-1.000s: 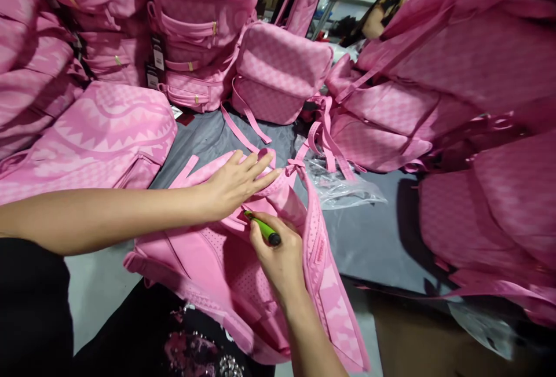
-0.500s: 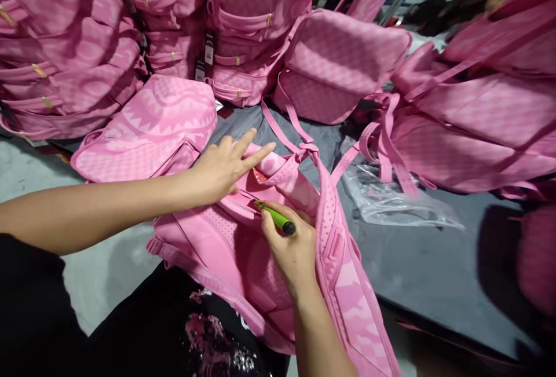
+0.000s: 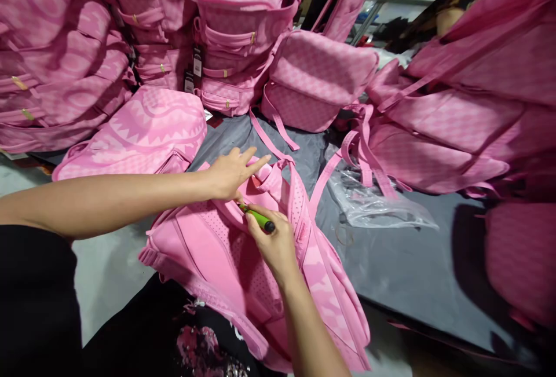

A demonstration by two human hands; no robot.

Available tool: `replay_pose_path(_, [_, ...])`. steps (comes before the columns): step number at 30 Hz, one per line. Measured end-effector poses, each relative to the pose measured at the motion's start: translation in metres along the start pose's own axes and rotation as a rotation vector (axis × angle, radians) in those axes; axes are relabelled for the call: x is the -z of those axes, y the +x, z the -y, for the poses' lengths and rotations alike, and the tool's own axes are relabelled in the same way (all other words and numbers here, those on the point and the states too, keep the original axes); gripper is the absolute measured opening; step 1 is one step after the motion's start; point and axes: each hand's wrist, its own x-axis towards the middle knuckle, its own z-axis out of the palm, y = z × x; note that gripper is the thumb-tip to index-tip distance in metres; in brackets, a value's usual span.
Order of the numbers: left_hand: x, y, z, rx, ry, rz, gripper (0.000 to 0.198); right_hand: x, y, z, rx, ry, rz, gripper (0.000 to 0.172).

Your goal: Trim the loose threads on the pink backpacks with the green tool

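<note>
A pink backpack (image 3: pixel 202 229) lies across my lap and the table edge, its padded mesh back and straps facing up. My left hand (image 3: pixel 228 175) is at its top, thumb and index finger pinched at the fabric, the other fingers stretched out. What exactly the pinch holds is partly hidden. In my right hand (image 3: pixel 274 244) is a slim green pen-like tool (image 3: pixel 260 219) with a black end. Its tip points at the backpack's top seam, close to my left fingertips; whether it touches cannot be seen.
Stacked pink backpacks (image 3: pixel 230 29) line the back, some with tags. Another backpack (image 3: pixel 139 134) lies flat to the left, and more are piled (image 3: pixel 443 116) at right. A clear plastic bag (image 3: pixel 382 206) lies on the grey table cover (image 3: pixel 399 255). Part of another person shows at top right.
The view has shifted, so the stacks sit further left. Both hands stay at the backpack's top, with the green tool still in my right hand. The backpack's upper strap has sunk lower.
</note>
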Motion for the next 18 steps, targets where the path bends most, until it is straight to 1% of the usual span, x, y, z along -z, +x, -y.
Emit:
replay_pose_path(2, [0.001,0.0,-0.006,0.02,0.019,0.039,0.124,-0.005,0.0,-0.004,0.045,0.015,-0.061,0.02])
replay_pose_path(4, [-0.001,0.004,-0.014,0.051,0.077,0.061,0.129,-0.011,-0.001,-0.008,0.081,0.034,-0.089,0.021])
replay_pose_path(6, [-0.004,0.008,-0.02,0.067,0.132,0.068,0.124,-0.015,-0.002,-0.011,0.095,0.041,-0.103,0.021])
replay_pose_path(8, [-0.006,0.012,-0.022,0.053,0.153,0.074,0.118,-0.017,-0.002,-0.014,0.106,0.046,-0.118,0.021])
replay_pose_path(10, [-0.008,0.013,-0.02,0.017,0.147,0.08,0.113,-0.017,-0.002,-0.017,0.114,0.053,-0.135,0.021])
replay_pose_path(14, [-0.005,0.014,-0.009,-0.057,0.128,0.06,0.092,-0.011,-0.001,-0.018,0.103,0.061,-0.119,0.02])
replay_pose_path(16, [-0.003,0.016,-0.004,-0.075,0.118,0.076,0.091,-0.008,0.0,-0.018,0.103,0.055,-0.103,0.019])
replay_pose_path(18, [-0.003,0.019,-0.001,-0.092,0.103,0.107,0.098,-0.006,0.0,-0.017,0.113,0.035,-0.094,0.019])
